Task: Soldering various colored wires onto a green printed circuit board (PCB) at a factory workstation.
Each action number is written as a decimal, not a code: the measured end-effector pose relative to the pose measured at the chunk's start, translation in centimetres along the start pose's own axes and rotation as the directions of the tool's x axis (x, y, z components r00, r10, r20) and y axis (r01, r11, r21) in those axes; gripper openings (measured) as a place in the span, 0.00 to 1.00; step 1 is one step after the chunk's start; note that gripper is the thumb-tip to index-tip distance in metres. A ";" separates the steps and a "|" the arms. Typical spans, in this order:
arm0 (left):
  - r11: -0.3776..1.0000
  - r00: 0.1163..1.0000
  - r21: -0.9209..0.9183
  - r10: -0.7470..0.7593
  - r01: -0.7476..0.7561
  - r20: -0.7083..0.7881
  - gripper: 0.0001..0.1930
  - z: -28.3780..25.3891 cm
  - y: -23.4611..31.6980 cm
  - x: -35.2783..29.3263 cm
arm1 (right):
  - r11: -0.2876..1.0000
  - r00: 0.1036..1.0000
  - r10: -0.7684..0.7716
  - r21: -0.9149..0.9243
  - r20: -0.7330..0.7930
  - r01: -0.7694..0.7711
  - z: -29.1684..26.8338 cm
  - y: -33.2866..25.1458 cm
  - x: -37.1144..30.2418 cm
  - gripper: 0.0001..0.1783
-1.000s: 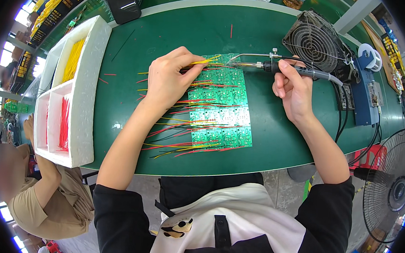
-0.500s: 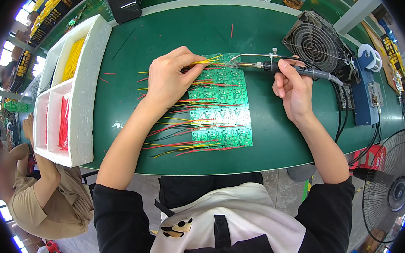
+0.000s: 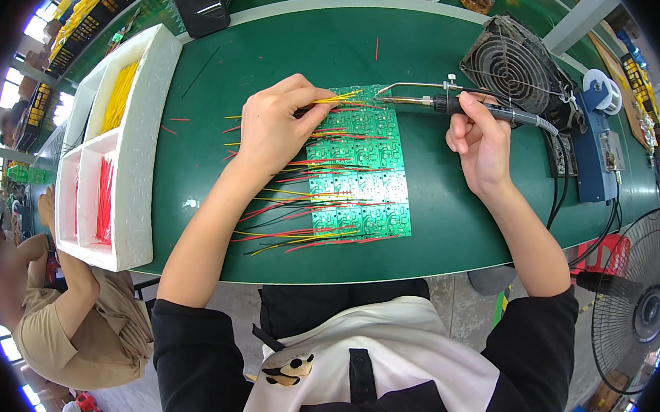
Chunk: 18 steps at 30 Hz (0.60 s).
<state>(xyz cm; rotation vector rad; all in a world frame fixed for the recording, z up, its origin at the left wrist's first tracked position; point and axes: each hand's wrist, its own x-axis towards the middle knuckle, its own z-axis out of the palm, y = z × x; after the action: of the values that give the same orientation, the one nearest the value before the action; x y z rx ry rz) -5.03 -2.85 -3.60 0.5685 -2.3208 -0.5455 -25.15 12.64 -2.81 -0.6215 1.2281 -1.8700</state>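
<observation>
A panel of green circuit boards [image 3: 380, 186] lies on the green bench in front of me. Rows of red, black and yellow wires [image 3: 293, 198] stick out past its left side. At the panel's far left, my left hand [image 3: 276, 127] pinches yellow wires [image 3: 343, 98], whose ends reach over the far row of boards. My right hand [image 3: 481, 143] holds a soldering iron [image 3: 451, 105] by its dark handle, with a thin metal feed tube [image 3: 413, 84] fixed above it. Iron tip and tube end meet over the panel's far edge, close to the wire ends.
On the left stands a white foam box [image 3: 143, 149] with yellow and red wires in compartments. A dusty fan [image 3: 509, 62] and a blue unit with a white spool [image 3: 603, 93] stand at the right. Further left, a person [image 3: 85, 319] sits; a phone [image 3: 196, 5] is at the back.
The iron's tip has shifted slightly away from me and to the right, and the feed tube has risen a little. My left hand has stayed nearly still on the wires.
</observation>
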 end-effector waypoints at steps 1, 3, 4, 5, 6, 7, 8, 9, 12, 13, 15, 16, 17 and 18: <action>1.000 1.000 0.009 0.002 -0.002 0.007 0.06 0.0 0.0 0.0 | 1.000 1.000 0.000 -0.001 -0.001 0.000 0.0 0.0 0.0 0.08; 1.000 1.000 0.019 0.003 -0.003 0.014 0.06 -0.2 0.0 0.0 | 1.000 1.000 -0.003 -0.002 -0.003 0.003 0.1 0.0 0.0 0.08; 1.000 1.000 -0.004 -0.014 0.014 0.020 0.06 -0.3 0.1 0.0 | 1.000 1.000 -0.006 -0.003 -0.005 0.006 0.1 0.0 0.0 0.07; 0.999 0.999 -0.026 -0.031 0.032 0.026 0.05 -0.4 0.1 0.0 | 1.000 1.000 -0.007 -0.003 -0.004 0.007 0.1 0.0 0.0 0.07; 0.999 0.999 -0.027 -0.028 0.029 0.025 0.05 -0.6 0.2 0.1 | 1.000 1.000 -0.005 0.005 -0.002 0.005 0.1 0.0 0.1 0.07; 0.999 0.999 -0.032 -0.043 0.044 0.023 0.05 -0.8 0.3 0.2 | 1.000 1.000 -0.003 0.012 -0.001 0.003 0.1 -0.1 0.1 0.07; 0.998 0.998 -0.036 -0.058 0.058 0.021 0.05 -1.2 0.3 0.3 | 1.000 1.000 -0.008 0.013 0.000 0.008 0.0 -0.1 0.1 0.07; 0.998 0.998 -0.035 -0.053 0.054 0.018 0.05 -1.6 0.4 0.4 | 1.000 1.000 -0.007 0.004 -0.005 0.007 -0.1 -0.1 0.1 0.07; 0.998 0.994 -0.048 -0.031 0.026 -0.103 0.06 -3.1 0.3 1.1 | 1.000 1.000 -0.025 -0.006 -0.012 0.025 -0.1 -0.4 -0.2 0.07; 0.992 0.987 -0.034 -0.125 0.122 -0.103 0.06 -3.9 0.3 1.2 | 0.999 0.999 -0.036 -0.009 -0.016 0.036 -0.1 -0.5 -0.3 0.07; 0.963 0.980 -0.215 -0.183 0.162 -0.083 0.08 -4.8 0.8 1.5 | 0.999 0.999 -0.035 -0.017 -0.004 0.035 -0.2 -1.2 -0.9 0.07; 0.964 0.980 -0.212 -0.179 0.159 -0.083 0.08 -5.1 1.2 1.7 | 0.999 1.000 -0.028 -0.027 0.008 0.028 -0.1 -1.6 -1.2 0.07; 0.962 0.988 -0.230 -0.156 0.146 -0.024 0.07 -5.2 1.7 1.8 | 0.999 0.999 -0.031 -0.025 0.008 0.031 0.1 -1.9 -1.3 0.07; 0.958 0.991 -0.250 -0.133 0.137 0.033 0.07 -5.1 2.4 1.8 | 1.000 0.999 -0.014 -0.010 0.031 0.014 0.1 -2.3 -1.4 0.07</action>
<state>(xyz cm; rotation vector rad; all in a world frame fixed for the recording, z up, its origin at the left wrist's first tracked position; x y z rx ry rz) -3.30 -3.02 2.04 0.6042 -2.1920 -0.8983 -25.05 14.21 -0.65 -0.6633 1.2166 -1.8603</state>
